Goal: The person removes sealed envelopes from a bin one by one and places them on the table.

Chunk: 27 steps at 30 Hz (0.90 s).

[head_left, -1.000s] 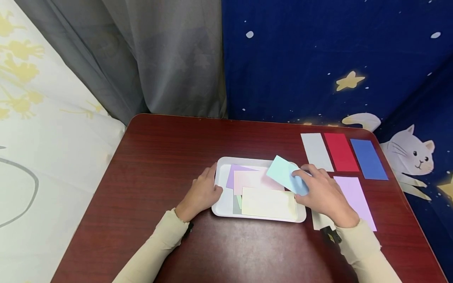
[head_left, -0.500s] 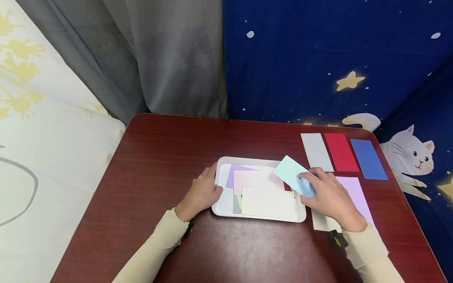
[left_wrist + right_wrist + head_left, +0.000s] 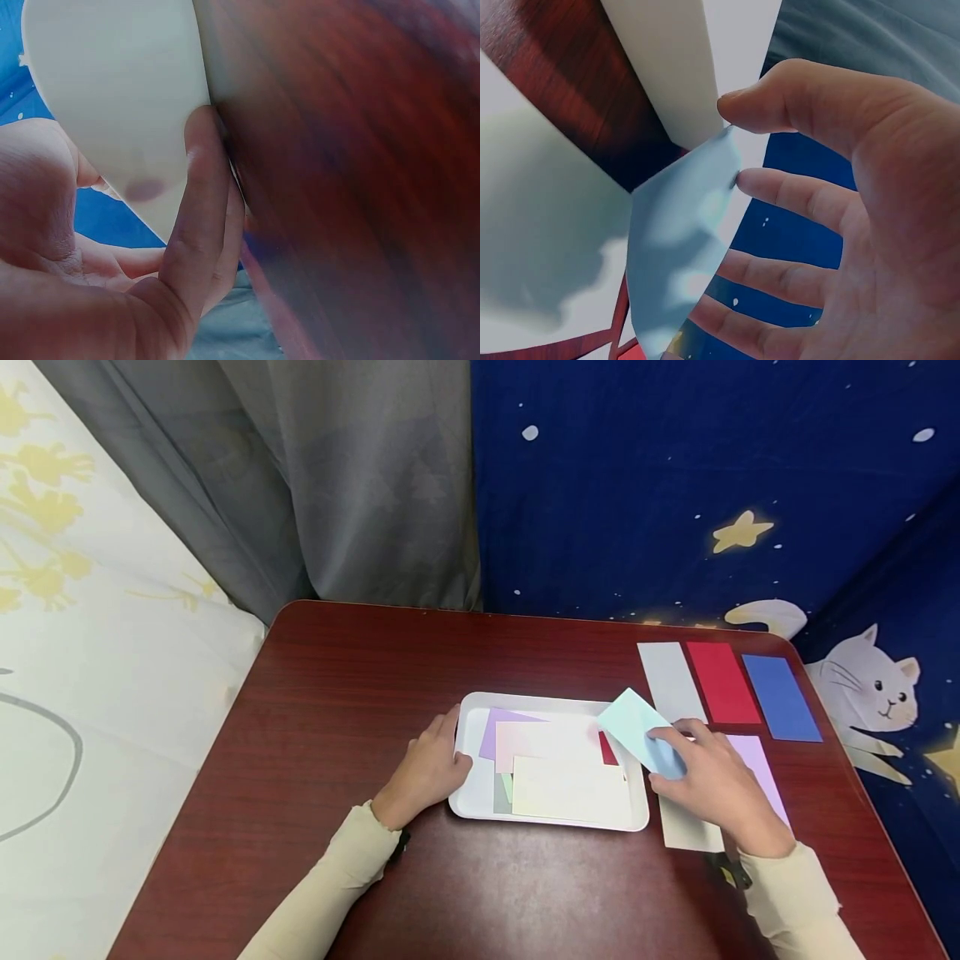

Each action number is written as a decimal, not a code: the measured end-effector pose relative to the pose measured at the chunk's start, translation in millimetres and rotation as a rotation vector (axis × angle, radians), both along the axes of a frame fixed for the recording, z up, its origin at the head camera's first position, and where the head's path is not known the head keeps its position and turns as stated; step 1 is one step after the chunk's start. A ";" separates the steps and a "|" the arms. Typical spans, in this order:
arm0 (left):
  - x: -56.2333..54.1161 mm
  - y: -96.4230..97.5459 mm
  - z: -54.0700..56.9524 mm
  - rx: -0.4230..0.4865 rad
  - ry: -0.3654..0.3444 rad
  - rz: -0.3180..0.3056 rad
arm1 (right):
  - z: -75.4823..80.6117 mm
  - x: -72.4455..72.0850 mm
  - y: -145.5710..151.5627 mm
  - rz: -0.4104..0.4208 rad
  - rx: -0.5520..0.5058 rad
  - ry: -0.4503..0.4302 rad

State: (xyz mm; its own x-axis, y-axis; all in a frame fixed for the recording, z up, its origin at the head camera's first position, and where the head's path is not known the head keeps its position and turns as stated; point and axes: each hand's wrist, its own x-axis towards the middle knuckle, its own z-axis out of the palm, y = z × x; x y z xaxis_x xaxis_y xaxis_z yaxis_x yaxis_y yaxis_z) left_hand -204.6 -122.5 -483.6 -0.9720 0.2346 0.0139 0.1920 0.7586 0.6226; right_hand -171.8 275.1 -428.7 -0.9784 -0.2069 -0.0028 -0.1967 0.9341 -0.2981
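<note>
My right hand (image 3: 716, 781) pinches a light blue card (image 3: 637, 727) between thumb and fingers, tilted above the right edge of a white tray (image 3: 476, 795). The same card (image 3: 679, 225) shows beneath the fingertips in the right wrist view. At the tray's left end my left hand (image 3: 426, 768) grips the rim, thumb over the edge; the left wrist view shows fingers (image 3: 202, 217) along the tray wall (image 3: 127, 90). Inside the tray lie overlapping cards: a purple one (image 3: 490, 739), a pink one (image 3: 525, 743), a pale yellow one (image 3: 570, 789), and slivers of grey, green and red.
Right of the tray, a light grey card (image 3: 671, 683), a red card (image 3: 723, 683) and a blue card (image 3: 782, 697) form a far row. Nearer lie a lilac card (image 3: 761, 768), partly behind my right hand, and a cream card (image 3: 690, 831). Curtains hang behind the brown table (image 3: 360, 668).
My right hand has moved right with the light blue card, from over the tray toward its right rim. A red sliver in the tray has come into view. The left hand has stayed put.
</note>
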 end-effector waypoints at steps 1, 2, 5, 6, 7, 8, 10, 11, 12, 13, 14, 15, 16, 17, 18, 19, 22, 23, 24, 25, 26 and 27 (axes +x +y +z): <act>0.0 0.1 -0.2 -0.003 0.008 0.001 | 0.1 0.4 1.3 0.000 0.000 0.002; 0.1 0.0 0.0 0.002 0.008 0.001 | 0.1 0.6 2.6 0.000 0.000 0.004; -0.5 -0.8 -1.4 0.023 0.015 -0.002 | -0.2 1.2 7.1 0.002 -0.001 0.012; -0.6 -1.1 -1.7 0.027 0.017 -0.003 | -0.5 1.2 8.5 0.002 -0.002 0.013; -2.2 -2.0 -7.8 0.022 0.028 -0.006 | -0.7 1.4 9.9 0.001 -0.005 0.012; -2.4 -2.4 -8.5 0.034 0.027 -0.008 | -0.9 1.7 11.6 -0.002 -0.008 0.007; -3.3 -3.3 -11.7 0.036 0.038 -0.009 | -1.3 2.3 14.1 -0.009 -0.014 0.000; -3.4 -3.5 -12.1 0.038 0.039 -0.010 | -1.5 2.6 15.2 -0.014 -0.015 -0.005; -5.2 -4.0 -16.9 0.032 0.043 -0.011 | -1.7 3.0 16.7 -0.019 -0.016 -0.011; -5.3 -4.0 -17.2 0.033 0.042 -0.011 | -1.9 3.3 18.1 -0.024 -0.017 -0.015; -4.1 -3.8 -13.4 0.039 0.038 -0.009 | -2.0 3.7 19.5 -0.029 -0.014 -0.021; -4.0 -3.7 -13.1 0.037 0.038 -0.010 | -2.2 4.1 20.4 -0.035 -0.011 -0.024; -3.3 -3.0 -10.6 0.041 0.033 -0.009 | -2.3 4.5 21.8 -0.041 -0.008 -0.030; -3.3 -3.0 -10.4 0.036 0.031 -0.010 | -2.5 5.0 23.1 -0.048 -0.005 -0.035; -4.9 -4.0 -14.9 0.027 0.046 -0.013 | -2.6 5.4 24.5 -0.054 -0.003 -0.039; -3.0 -3.4 -9.7 0.030 0.039 -0.012 | -2.7 5.9 25.4 -0.059 -0.001 -0.042; -4.3 -3.6 -12.3 0.019 0.025 -0.007 | -3.3 7.1 28.0 -0.070 0.000 -0.050; -6.3 -4.4 -18.2 0.020 0.024 -0.003 | -3.5 7.5 28.8 -0.074 0.000 -0.053; -7.0 -4.5 -19.2 0.016 0.026 -0.004 | -3.6 7.8 29.5 -0.078 0.000 -0.057; -7.6 -4.4 -21.0 0.015 0.023 -0.005 | -3.7 8.3 30.1 -0.082 0.000 -0.060; -9.1 -5.3 -26.7 0.011 0.036 -0.007 | -3.6 8.5 31.0 -0.088 0.001 -0.065; -10.3 -6.0 -30.8 0.018 0.046 -0.009 | -3.7 9.0 31.8 -0.091 0.003 -0.065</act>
